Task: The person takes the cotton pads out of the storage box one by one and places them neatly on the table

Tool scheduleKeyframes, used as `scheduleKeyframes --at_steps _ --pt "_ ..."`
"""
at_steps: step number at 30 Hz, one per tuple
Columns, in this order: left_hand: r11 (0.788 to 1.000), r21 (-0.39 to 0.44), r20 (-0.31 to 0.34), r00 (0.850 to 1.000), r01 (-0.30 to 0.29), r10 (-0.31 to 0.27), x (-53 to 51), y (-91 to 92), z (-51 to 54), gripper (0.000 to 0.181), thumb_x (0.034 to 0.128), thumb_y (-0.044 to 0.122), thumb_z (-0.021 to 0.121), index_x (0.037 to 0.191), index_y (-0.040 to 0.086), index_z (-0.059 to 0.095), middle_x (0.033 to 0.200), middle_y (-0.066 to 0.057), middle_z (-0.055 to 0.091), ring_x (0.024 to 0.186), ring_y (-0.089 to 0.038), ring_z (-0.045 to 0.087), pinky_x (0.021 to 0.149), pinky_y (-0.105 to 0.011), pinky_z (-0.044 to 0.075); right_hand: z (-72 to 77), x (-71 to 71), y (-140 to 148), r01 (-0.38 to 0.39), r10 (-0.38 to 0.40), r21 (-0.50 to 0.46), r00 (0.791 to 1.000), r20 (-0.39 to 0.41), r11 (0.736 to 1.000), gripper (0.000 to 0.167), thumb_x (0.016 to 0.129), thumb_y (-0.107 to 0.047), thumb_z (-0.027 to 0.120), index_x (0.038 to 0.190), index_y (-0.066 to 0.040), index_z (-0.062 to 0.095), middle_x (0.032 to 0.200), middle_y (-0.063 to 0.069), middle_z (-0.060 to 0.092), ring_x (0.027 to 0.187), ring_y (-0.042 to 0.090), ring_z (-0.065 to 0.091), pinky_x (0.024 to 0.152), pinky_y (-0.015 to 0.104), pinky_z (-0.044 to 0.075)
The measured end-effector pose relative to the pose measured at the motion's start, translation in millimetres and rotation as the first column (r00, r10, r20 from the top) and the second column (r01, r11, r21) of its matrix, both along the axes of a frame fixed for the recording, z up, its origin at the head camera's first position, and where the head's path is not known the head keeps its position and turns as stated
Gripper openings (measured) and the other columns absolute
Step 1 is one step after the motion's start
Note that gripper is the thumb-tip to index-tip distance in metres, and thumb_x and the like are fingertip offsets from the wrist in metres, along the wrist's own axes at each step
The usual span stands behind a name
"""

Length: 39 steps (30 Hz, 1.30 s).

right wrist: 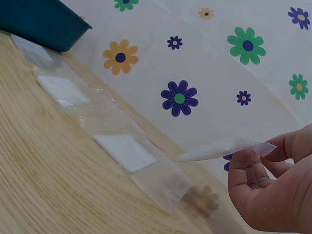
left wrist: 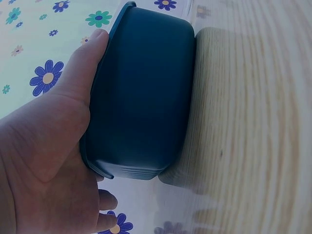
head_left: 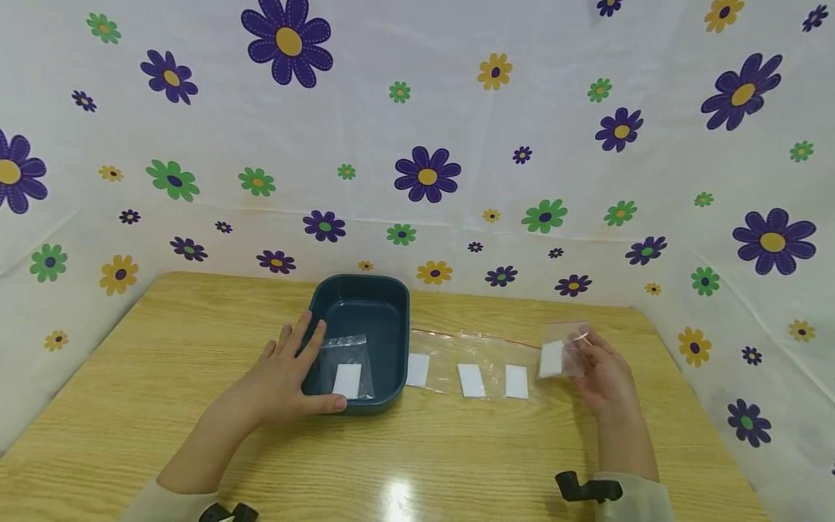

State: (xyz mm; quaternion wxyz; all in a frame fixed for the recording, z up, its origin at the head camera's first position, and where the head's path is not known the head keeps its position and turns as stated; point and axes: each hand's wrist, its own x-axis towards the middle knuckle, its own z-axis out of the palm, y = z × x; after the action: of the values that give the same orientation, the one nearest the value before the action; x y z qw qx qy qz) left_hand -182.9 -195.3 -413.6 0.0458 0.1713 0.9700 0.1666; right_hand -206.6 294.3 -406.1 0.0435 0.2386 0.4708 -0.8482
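Observation:
My right hand (head_left: pixel 607 377) pinches a clear zip bag (head_left: pixel 552 359) by its right side, with a flat white piece inside. It holds the bag over the right end of the row; in the right wrist view the held bag (right wrist: pixel 209 150) appears nearly edge-on. At the left, a dark blue plastic bin (head_left: pixel 362 290) stands on the table. My left hand (head_left: pixel 280 377) rests on its rim, fingers spread along the left side and thumb on the near edge. One clear zip bag (head_left: pixel 348 380) with a white piece lies inside the bin.
Right of the bin, clear zip bags with white pieces lie in a row: one bag (head_left: pixel 419 370) beside the bin, another bag (head_left: pixel 471 380) and a third bag (head_left: pixel 517 382). Behind the wooden table (head_left: pixel 457 464) hangs a flower-printed white cloth (head_left: pixel 365 130).

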Motion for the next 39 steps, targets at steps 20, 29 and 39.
scheduleKeyframes --at_steps 20,29,39 --pt "1.0 0.014 -0.005 1.0 0.009 -0.009 1.3 -1.8 2.0 0.128 0.0719 0.085 0.06 0.16 0.006 0.012 0.166 -0.022 -0.003 0.147 -0.057 0.005 0.114 -0.072 0.012 -17.1 2.5 11 0.004 -0.008 0.062 0.998 0.057 0.998 0.058 0.106 -0.012 0.044 0.16 -0.024 0.025 0.126 -0.011 0.056 0.114 0.002 0.051 0.085 0.017 0.051" --pt "1.0 0.018 0.005 1.0 0.005 -0.005 1.4 0.2 3.8 0.128 0.0716 0.084 0.062 0.16 0.006 0.013 0.166 -0.023 -0.003 0.146 -0.058 0.005 0.113 -0.073 0.012 -21.5 1.7 15 0.006 -0.014 0.123 0.998 0.065 0.992 0.057 0.106 -0.012 0.045 0.159 -0.022 0.027 0.107 -0.017 0.065 0.109 0.002 0.053 0.082 0.019 0.051" --pt "1.0 0.01 0.003 1.0 0.009 -0.009 0.6 1.0 2.9 0.129 0.0709 0.085 0.061 0.16 0.005 0.014 0.166 -0.023 -0.002 0.146 -0.058 0.006 0.113 -0.073 0.012 -29.1 -3.3 16 0.006 -0.038 0.425 0.997 0.067 0.905 0.058 0.103 -0.012 0.047 0.158 -0.012 0.029 0.154 -0.003 0.043 0.108 -0.003 0.052 0.097 0.016 0.045"
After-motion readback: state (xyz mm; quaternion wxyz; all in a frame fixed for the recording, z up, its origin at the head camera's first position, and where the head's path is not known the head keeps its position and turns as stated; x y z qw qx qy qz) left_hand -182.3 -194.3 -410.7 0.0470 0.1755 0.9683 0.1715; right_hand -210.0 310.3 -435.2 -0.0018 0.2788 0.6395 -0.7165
